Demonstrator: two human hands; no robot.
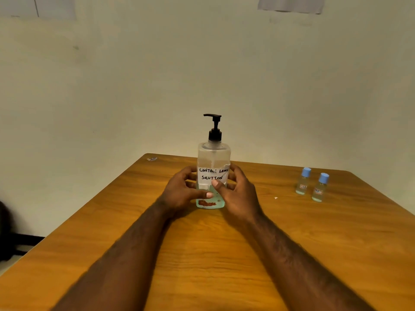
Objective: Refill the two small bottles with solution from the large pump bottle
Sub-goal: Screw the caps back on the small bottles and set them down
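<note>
Between your palms the large pump bottle (213, 173) stands upright on the wooden table (224, 254); your left hand (182, 191) and right hand (238, 194) curl round its lower half, thumbs across the front. Well to the right of that hold, two small blue-capped bottles (312, 185) stand side by side, untouched.

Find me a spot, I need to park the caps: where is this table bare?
Bare wood: the table left of the left hand, the strip between the right hand and the two small bottles, and the near right, beside the right forearm. Crowded: around the pump bottle, gripped by both hands.
</note>
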